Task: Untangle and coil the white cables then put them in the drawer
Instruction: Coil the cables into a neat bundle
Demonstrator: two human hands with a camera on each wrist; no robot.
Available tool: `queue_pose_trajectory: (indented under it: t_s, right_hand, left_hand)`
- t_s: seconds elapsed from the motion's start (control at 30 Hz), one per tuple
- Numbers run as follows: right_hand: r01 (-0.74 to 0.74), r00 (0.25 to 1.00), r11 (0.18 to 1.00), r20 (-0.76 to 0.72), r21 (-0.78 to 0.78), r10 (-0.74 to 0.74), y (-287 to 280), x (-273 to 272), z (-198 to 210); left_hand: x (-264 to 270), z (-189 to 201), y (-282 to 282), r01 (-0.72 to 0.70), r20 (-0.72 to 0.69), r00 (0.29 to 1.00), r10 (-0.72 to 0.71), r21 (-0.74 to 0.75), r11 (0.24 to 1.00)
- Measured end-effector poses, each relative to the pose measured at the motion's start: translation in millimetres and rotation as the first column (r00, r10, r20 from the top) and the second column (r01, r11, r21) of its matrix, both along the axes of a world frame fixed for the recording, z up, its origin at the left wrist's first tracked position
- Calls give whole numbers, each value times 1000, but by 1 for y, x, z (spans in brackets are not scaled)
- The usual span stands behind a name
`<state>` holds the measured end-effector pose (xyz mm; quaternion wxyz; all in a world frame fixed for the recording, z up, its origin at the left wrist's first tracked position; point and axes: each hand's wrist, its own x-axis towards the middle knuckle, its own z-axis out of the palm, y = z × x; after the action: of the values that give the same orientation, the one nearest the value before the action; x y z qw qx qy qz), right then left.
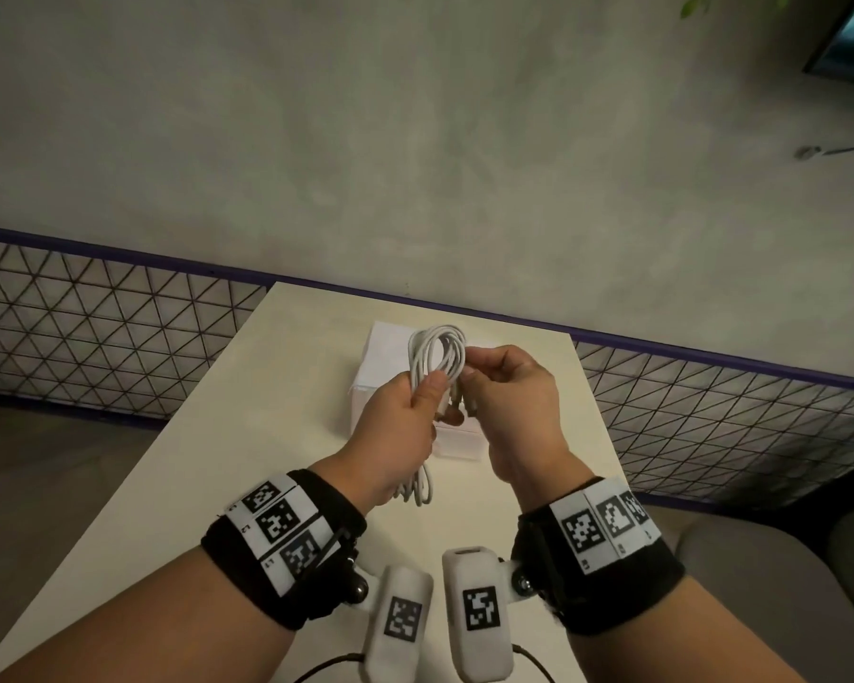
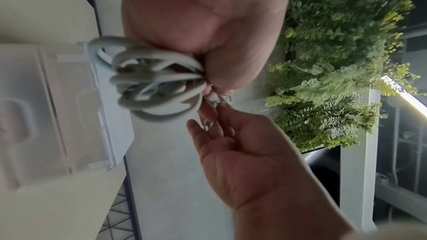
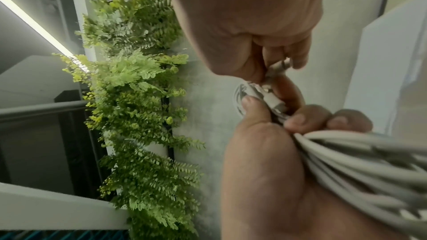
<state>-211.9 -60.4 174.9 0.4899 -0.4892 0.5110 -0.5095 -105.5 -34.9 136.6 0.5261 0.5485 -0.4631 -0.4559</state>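
Observation:
A bundle of white cable (image 1: 437, 352) is coiled into loops and held up over the table. My left hand (image 1: 427, 394) grips the coil at its middle, thumb pressed across the strands; more loops (image 1: 417, 490) hang below that hand. In the left wrist view the coil (image 2: 157, 83) juts out from my left hand (image 2: 208, 72). My right hand (image 1: 472, 382) sits just right of the coil and pinches the cable's connector ends (image 3: 277, 68) between thumb and fingers. Under both hands stands a small white drawer box (image 1: 385, 352); I cannot tell whether its drawer is open.
The cream table (image 1: 247, 436) is narrow and runs away from me to a purple-edged mesh railing (image 1: 119, 327) and a grey wall. A grey seat (image 1: 760, 584) stands at the lower right. Green ferns (image 3: 138, 98) hang on the wall in the wrist views.

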Motion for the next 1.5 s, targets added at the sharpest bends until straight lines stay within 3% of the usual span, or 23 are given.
queue_pose_trajectory:
  t_s: [0.13, 0.3, 0.57, 0.63, 0.7, 0.77, 0.87, 0.97, 1.13, 1.3, 1.4, 1.5]
  right_hand:
    - [-33, 991, 998, 131, 56, 26, 1, 3, 1]
    - [-80, 991, 996, 111, 32, 76, 2, 9, -4]
    - [-222, 956, 974, -202, -36, 210, 8, 19, -7]
    - [-225, 944, 973, -259, -45, 206, 5, 18, -2]
    - [-208, 940, 978, -283, -26, 192, -1, 15, 1]
    - [-198, 948, 980, -254, 9, 193, -9, 12, 3]
    - [-271, 959, 960, -72, 68, 275, -17, 5, 8]
    - [-382, 922, 923, 79, 49, 378, -17, 0, 5]
    - [-413, 910, 911, 52, 6, 412, -15, -3, -2]
    - [-416, 908, 909, 31, -29, 417, -19, -7, -4]
    - [-431, 902, 901, -30, -43, 430, -19, -8, -6]
    - [-464, 883, 885, -100, -43, 458, -15, -6, -8]
  left_hand:
    - [-1, 2, -2, -8, 71, 997, 8, 4, 1000]
    - [1, 5, -4, 40, 95, 995, -41, 16, 999]
    - [6, -7, -14, 76, 49, 995, -83, 135, 988]
    - [9, -9, -14, 36, 172, 984, -45, 54, 998]
    - [9, -8, -11, 26, 387, 922, -15, -24, 999]
    - [6, -7, -7, 95, 441, 894, -72, -30, 995]
    - [0, -8, -3, 220, 381, 906, -185, -50, 974]
    - [0, -11, 0, 279, 313, 917, -248, -56, 959]
    - [6, -10, 3, 399, 178, 898, -402, 57, 915]
    - [10, 1, 4, 508, -141, 856, -497, 55, 859]
    - [14, 3, 2, 581, -330, 788, -520, 117, 806]
    - [17, 8, 1, 620, -234, 777, -584, 123, 775]
